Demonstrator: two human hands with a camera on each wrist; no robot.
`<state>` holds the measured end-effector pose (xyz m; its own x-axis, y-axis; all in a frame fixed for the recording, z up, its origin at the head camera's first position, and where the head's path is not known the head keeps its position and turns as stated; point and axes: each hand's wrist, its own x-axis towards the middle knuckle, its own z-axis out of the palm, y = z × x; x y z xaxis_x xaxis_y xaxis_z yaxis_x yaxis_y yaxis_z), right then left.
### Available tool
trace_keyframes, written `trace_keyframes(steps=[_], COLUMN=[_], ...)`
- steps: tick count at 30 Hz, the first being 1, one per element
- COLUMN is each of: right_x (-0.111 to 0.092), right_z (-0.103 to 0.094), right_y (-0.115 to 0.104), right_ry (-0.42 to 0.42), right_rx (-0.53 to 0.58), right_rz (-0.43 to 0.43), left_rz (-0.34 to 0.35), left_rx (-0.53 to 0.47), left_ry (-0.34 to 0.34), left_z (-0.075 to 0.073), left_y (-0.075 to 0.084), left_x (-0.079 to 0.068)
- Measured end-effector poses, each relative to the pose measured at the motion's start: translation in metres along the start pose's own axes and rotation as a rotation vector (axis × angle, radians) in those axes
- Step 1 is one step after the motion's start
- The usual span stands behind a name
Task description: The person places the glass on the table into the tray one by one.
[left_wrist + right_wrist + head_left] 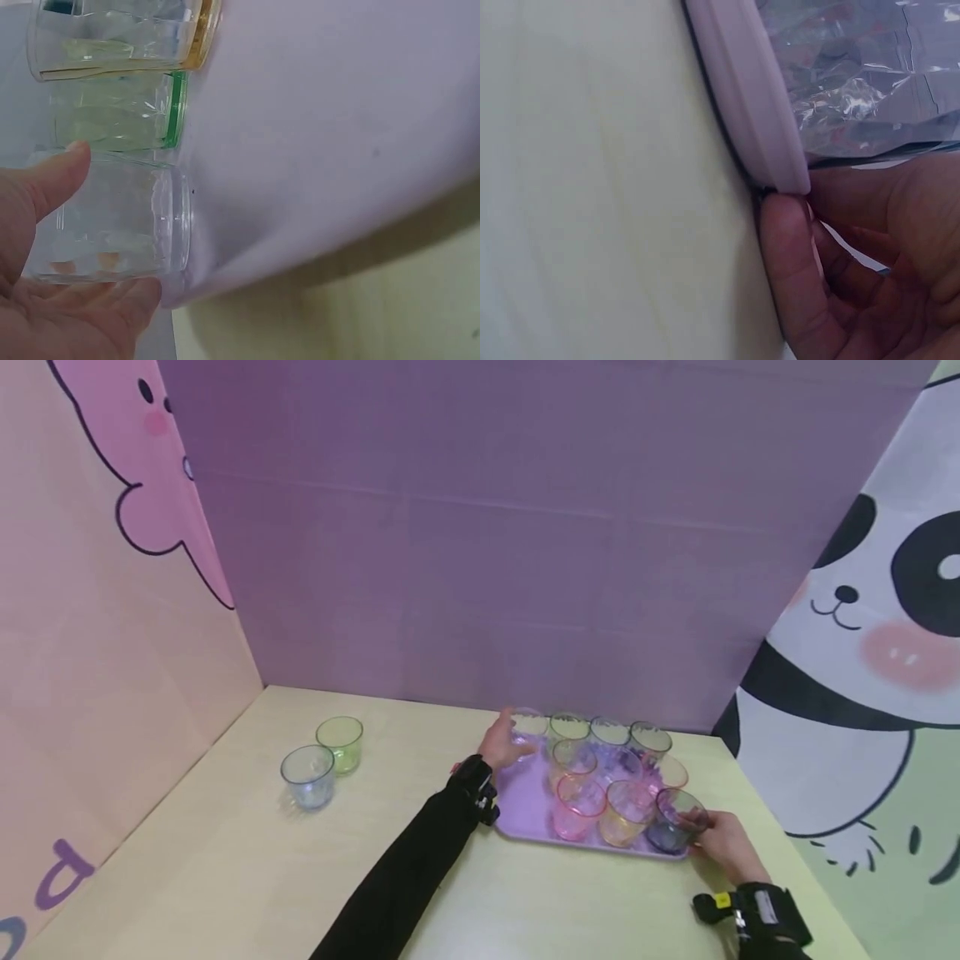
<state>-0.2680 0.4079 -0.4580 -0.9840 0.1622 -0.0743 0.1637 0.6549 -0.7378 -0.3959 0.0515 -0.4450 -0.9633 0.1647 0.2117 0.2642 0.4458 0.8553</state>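
Note:
My left hand is at the back left corner of a lilac tray. Its thumb and fingers curve round a clear glass tumbler that stands there on the tray. At the front right corner my right hand pinches the tray's rim between its fingertips. Close beside those fingers stands a dark grey tumbler. Several more tumblers fill the tray in rows, among them a pink one, a yellow one and a green one.
On the left of the pale table, a blue tumbler and a green tumbler stand side by side. A purple wall rises behind the tray. Printed panels flank the table, a panda on the right one.

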Motion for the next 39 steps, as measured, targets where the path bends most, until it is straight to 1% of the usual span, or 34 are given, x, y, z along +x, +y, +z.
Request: trace_keyframes(steps=[4,6,9,13,15,19,25,29,31,34,37,39], right_x=[0.0,0.0,0.0,0.0,0.0,0.0,0.001,0.001,0.001,0.0,0.0,0.0], right_z=[-0.001,0.0,0.0,0.001,0.002,0.001,0.0,0.001,0.002,0.003,0.002,0.0], right_y=[0.001,0.002,0.002,0.004,0.004,0.005,0.003,0.001,0.001,0.0,-0.001,-0.001], right_ry=[0.007,0.008,0.011,0.008,0.008,0.012,0.005,-0.006,-0.005,-0.001,0.004,0.0], right_rx=[-0.001,0.001,-0.002,-0.005,-0.006,-0.019,-0.029,-0.015,-0.01,-0.011,-0.016,-0.022], right_rz=[0.009,0.002,-0.008,0.003,0.009,-0.011,-0.005,0.006,0.01,0.013,0.025,0.022], left_rz=[-0.027,-0.033,-0.018,-0.005,-0.009,-0.015,0.031,0.068,0.09,0.105,0.081,0.064], left_rx=[-0.007,0.011,0.051,0.081,0.085,0.105,0.138,0.157,0.175,0.193,0.194,0.214], left_ry=[-0.013,-0.021,-0.024,-0.032,-0.036,-0.046,-0.031,-0.026,-0.02,-0.006,-0.012,-0.022], left_z=[0.001,0.001,0.0,0.0,-0.001,-0.002,-0.003,-0.005,-0.007,-0.013,-0.023,-0.031], left_y=[0.002,0.002,0.002,0.001,0.001,0.003,0.001,-0.001,-0.002,-0.001,0.0,0.001], left_x=[-0.002,-0.002,-0.002,-0.004,-0.005,-0.007,-0.006,-0.007,-0.007,-0.008,-0.011,-0.013])
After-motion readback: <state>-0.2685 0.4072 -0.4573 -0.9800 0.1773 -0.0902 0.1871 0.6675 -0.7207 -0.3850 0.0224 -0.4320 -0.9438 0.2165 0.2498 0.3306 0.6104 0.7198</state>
